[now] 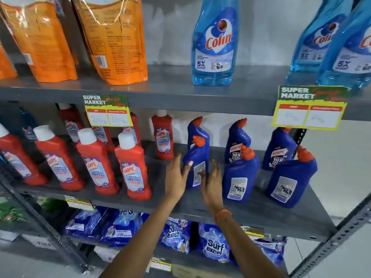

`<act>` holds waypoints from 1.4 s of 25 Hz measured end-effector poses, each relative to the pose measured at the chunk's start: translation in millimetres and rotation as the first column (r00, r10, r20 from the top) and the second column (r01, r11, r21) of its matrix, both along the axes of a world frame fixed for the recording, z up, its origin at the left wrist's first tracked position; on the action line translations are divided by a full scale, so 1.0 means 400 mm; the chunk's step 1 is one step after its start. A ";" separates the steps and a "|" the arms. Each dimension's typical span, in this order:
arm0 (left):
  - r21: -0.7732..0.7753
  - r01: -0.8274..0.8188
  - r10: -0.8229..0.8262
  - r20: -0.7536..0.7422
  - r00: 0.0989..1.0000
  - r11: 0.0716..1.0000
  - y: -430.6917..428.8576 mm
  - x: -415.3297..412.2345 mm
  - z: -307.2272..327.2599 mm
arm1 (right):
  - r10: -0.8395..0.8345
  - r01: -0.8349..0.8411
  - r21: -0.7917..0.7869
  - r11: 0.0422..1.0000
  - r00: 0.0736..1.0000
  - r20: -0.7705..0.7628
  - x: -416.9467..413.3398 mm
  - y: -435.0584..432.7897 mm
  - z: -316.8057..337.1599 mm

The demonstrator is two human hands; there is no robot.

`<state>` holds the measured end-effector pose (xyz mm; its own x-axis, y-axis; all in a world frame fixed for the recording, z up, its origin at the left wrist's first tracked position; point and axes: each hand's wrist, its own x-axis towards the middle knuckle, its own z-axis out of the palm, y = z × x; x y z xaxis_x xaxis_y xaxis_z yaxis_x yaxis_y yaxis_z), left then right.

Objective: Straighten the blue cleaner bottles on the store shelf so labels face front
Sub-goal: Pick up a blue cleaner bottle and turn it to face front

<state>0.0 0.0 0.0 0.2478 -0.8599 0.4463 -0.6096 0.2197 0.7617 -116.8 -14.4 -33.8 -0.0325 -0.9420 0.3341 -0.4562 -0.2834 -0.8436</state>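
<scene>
Blue cleaner bottles [241, 173] stand on the right half of the middle shelf [251, 211], in two rows, three in front and three behind, all with orange caps. To their left on the same shelf stand red bathroom cleaner bottles [132, 167] with white caps, labels facing front. My left hand [177, 177] is open, fingers spread and straight, thumb tip touching the left side of the front-left blue bottle [195, 167]. That bottle shows its back label with small print, turned slightly to one side. My right hand [212, 183] is also open, fingers loosely extended, at the bottle's right side; whether it touches the bottle I cannot tell. Neither hand grips anything. An orange band [222, 214] sits on my right wrist. The front-middle blue bottle [240, 175] and the front-right blue bottle [291, 179] likewise show back labels. The three rear bottles show front labels, at least in part. A yellow price tag [310, 109] hangs from the shelf edge above, at right.
</scene>
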 end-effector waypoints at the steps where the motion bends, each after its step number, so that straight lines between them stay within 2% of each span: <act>1: 0.075 0.054 -0.050 -0.053 0.997 0.996 -0.020 0.014 -0.009 | -0.007 0.006 0.082 0.997 1.000 0.016 0.003 -0.013 -0.019; 4: 0.204 0.210 -0.168 -0.204 0.964 0.956 -0.055 0.043 -0.021 | 0.055 -0.061 0.221 0.973 0.998 0.035 -0.002 -0.035 -0.060; 8: 0.191 0.280 -0.211 -0.318 0.924 0.941 -0.096 0.062 -0.028 | 0.043 -0.041 0.262 0.964 0.999 -0.003 0.005 -0.068 -0.096; 10: 0.185 0.320 -0.231 -0.383 0.894 0.929 -0.105 0.064 -0.025 | 0.009 -0.019 0.311 0.950 0.999 0.033 0.003 -0.083 -0.102; 19: 0.178 0.421 -0.298 -0.472 0.830 0.889 -0.099 0.084 0.018 | 0.008 -0.030 0.228 0.973 0.995 0.099 0.005 -0.059 -0.092; 22: 0.166 0.367 -0.237 -0.515 0.824 0.915 -0.088 0.060 0.034 | -0.008 -0.025 0.200 0.979 0.987 0.161 0.008 -0.047 -0.072; 26: 0.143 0.131 -0.067 -0.384 0.921 0.981 -0.073 -0.014 0.040 | -0.036 0.018 0.093 0.995 0.980 0.195 0.037 -0.029 -0.063; 29: 0.145 -0.047 0.109 -0.459 0.882 0.988 -0.075 -0.046 0.053 | -0.043 0.035 0.046 0.998 0.985 0.166 0.053 -0.023 -0.076; 32: 0.192 -0.100 0.179 -0.457 0.871 0.976 -0.075 -0.028 0.067 | -0.015 0.004 0.056 0.998 0.981 0.193 0.050 -0.027 -0.084; 35: 0.171 -0.059 0.133 -0.457 0.879 0.983 -0.086 0.004 0.064 | 0.056 -0.078 0.115 0.990 0.980 0.190 0.045 -0.025 -0.098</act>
